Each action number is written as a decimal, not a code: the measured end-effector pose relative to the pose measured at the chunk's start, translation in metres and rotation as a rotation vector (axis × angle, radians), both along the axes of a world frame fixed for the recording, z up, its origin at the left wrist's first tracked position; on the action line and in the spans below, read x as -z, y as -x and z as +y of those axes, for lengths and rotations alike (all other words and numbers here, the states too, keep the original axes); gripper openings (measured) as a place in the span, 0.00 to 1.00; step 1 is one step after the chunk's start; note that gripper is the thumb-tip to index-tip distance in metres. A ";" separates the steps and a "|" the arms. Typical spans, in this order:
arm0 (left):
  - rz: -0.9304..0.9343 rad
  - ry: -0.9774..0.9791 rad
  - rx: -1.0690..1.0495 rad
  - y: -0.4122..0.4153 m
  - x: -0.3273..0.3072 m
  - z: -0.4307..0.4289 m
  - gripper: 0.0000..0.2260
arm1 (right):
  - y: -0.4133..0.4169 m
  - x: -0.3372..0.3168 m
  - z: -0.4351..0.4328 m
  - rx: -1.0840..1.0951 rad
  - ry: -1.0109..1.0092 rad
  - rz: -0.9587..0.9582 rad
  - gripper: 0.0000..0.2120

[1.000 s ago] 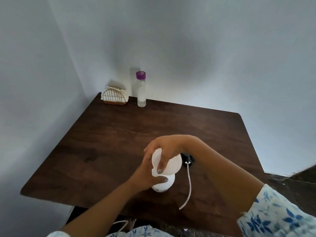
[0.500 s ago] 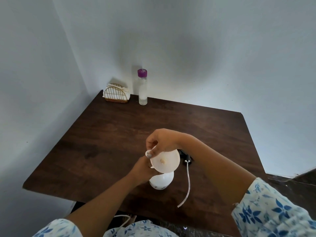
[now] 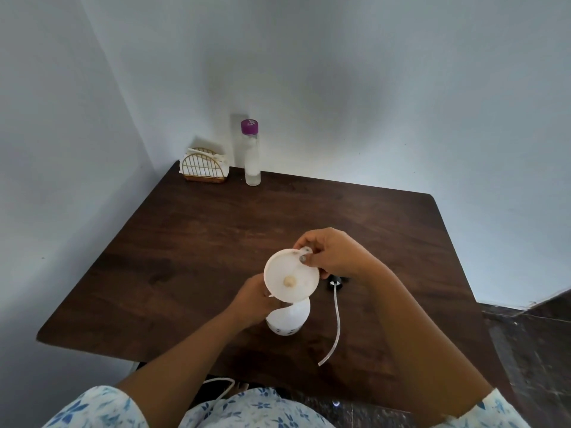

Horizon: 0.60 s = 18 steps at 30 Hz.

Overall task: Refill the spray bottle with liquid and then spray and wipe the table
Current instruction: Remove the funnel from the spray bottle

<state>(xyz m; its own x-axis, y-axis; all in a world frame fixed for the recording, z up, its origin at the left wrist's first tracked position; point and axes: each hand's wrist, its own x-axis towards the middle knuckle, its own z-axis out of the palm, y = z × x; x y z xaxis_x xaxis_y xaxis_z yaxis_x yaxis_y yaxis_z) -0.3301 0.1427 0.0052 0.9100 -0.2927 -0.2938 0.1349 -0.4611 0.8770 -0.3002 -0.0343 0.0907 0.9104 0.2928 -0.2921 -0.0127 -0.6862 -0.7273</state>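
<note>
While it stands near the front edge of the dark wooden table (image 3: 200, 242), the spray bottle (image 3: 289, 319) shows only its round white body, with small dark marks low on the side. Its top is off: the black spray head (image 3: 335, 284) lies on the table just to the right, its pale tube (image 3: 336, 322) trailing toward the person.

Over the bottle sits a white funnel (image 3: 290, 279), its wide mouth turned up toward the person. The left hand (image 3: 253, 301) curls round the upper part of the bottle from the left side. The right hand (image 3: 333, 257) pinches the small tab at the far rim of the funnel between thumb and fingers. Both hands are close together above the bottle.

The funnel covers the bottle's neck, so I cannot tell whether its spout is inside the opening. Its centre hole shows something beige that is hard to make out.

Against the far wall stands a clear bottle (image 3: 251, 152) with a purple cap, partly filled, beside a wire napkin holder (image 3: 204, 165) in the corner.
</note>
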 end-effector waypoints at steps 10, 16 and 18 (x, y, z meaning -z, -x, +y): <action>-0.141 0.012 0.066 -0.006 0.019 0.001 0.17 | 0.032 0.019 -0.017 0.472 -0.235 -0.034 0.06; -0.158 0.004 0.054 -0.005 0.021 0.000 0.16 | 0.042 0.032 -0.020 0.602 -0.484 0.088 0.07; -0.163 -0.003 0.053 -0.006 0.022 0.001 0.15 | 0.043 0.034 -0.020 0.613 -0.533 0.098 0.07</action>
